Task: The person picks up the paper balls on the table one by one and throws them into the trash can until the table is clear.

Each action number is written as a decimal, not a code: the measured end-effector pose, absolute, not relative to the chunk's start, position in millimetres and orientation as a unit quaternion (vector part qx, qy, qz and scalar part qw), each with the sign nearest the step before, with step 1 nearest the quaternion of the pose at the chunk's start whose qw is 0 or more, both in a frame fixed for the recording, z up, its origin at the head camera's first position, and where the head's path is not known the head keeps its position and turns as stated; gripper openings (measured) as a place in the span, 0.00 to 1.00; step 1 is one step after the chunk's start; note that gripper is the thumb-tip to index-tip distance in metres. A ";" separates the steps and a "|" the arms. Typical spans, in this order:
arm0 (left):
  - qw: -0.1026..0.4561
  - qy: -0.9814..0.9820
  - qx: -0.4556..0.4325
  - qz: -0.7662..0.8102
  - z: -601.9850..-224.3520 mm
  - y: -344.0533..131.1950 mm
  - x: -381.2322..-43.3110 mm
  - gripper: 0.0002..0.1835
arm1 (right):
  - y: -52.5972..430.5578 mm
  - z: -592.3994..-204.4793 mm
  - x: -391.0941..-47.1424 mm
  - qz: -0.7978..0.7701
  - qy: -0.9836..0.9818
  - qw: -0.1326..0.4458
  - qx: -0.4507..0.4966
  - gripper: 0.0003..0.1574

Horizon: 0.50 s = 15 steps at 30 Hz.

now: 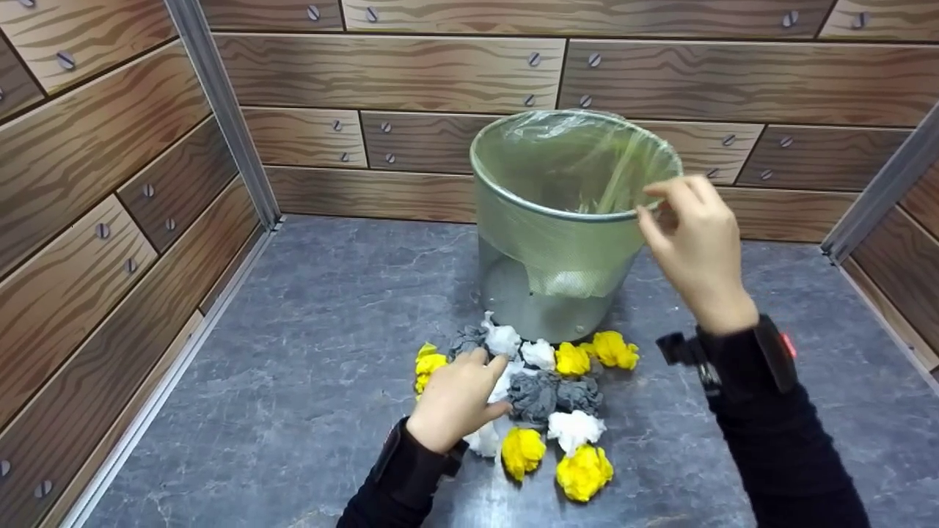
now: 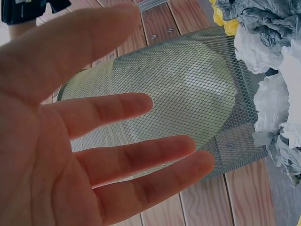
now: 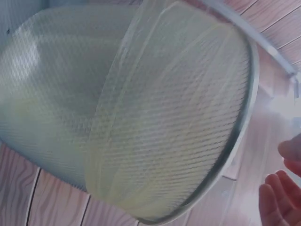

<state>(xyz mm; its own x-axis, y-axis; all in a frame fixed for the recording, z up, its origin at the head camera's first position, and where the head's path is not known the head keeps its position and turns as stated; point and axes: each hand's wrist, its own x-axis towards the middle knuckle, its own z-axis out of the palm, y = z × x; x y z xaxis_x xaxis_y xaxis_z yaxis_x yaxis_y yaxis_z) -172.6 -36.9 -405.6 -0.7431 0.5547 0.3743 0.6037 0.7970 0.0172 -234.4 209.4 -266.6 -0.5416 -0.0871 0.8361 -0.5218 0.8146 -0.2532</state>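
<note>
A mesh wastebasket (image 1: 557, 286) stands upright, lined with a thin translucent yellow-green bag (image 1: 579, 253) folded over its rim. My right hand (image 1: 697, 242) is at the right side of that rim, its fingers loosely bent. In the right wrist view the fingertips (image 3: 273, 197) show at the right edge, apart from the rim, with nothing visible between them. My left hand (image 1: 458, 400) hovers over crumpled balls in front of the basket, fingers spread and palm bare in the left wrist view. Around it lie yellow balls (image 1: 583, 473), white balls (image 1: 576, 429) and dark grey balls (image 1: 533, 396).
Wood-patterned panels (image 1: 381, 73) enclose the grey marbled floor (image 1: 330, 308) at the back and both sides. Metal corner posts (image 1: 224, 110) join the panels. One yellow ball (image 1: 616, 350) lies at the basket's front right, close to its base.
</note>
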 end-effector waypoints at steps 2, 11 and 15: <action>0.176 -0.932 -0.310 -0.067 -405.2 -36.6 -172.4 0.24 | 208.1 -273.6 -225.9 0.239 -0.841 0.445 0.193 0.11; 0.173 -0.932 -0.310 -0.066 -404.8 -36.5 -171.8 0.24 | 203.2 -321.3 -196.0 0.223 -0.850 0.413 0.238 0.12; 0.181 -0.932 -0.309 -0.063 -405.9 -36.9 -172.1 0.25 | 202.5 -345.6 -188.1 0.227 -0.859 0.393 0.237 0.14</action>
<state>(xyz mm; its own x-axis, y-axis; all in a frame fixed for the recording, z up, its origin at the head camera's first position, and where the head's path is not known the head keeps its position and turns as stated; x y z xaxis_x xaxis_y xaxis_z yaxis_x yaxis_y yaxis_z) -172.1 -36.9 -405.9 -0.7435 0.5526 0.3765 0.5984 0.8012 0.0056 -188.1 202.5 -345.6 -0.5785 -0.2281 0.7832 -0.5856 0.7845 -0.2041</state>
